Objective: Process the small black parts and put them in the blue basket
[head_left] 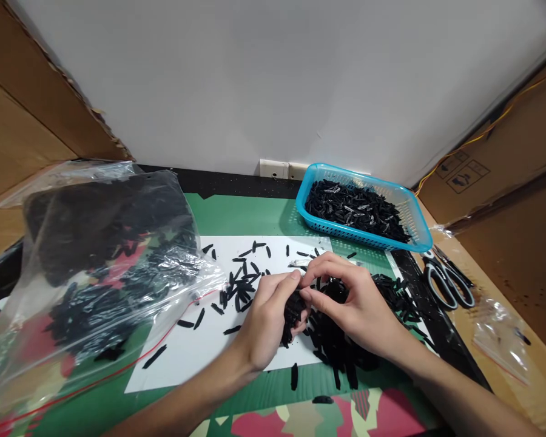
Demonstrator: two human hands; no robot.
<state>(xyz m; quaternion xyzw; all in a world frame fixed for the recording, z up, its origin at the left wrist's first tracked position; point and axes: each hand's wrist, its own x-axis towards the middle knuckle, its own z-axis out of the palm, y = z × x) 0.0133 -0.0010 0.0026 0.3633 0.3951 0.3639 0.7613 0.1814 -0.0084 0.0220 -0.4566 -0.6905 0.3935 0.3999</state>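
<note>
My left hand [273,315] is closed around a bunch of short black strips [293,318], which stick out below its fingers. Over the top of that bunch, my right hand [346,297] pinches with thumb and forefinger close to the left thumb; whatever lies between those fingertips is too small to tell. Beneath the right hand, partly hidden by it, spreads a dark heap of the same strips [341,346]. Looser black strips [242,288] lie scattered on a white sheet [177,364] to the left of my hands. A thin pale object [300,263] lies just behind my fingers.
A blue plastic basket [364,235] of black strips stands at the back right. Scissors [446,282] and a small clear bag [503,340] lie at the right. A large zip bag [113,273] with black pieces covers the left side. Cardboard boxes [509,176] flank the table; a wall rises behind.
</note>
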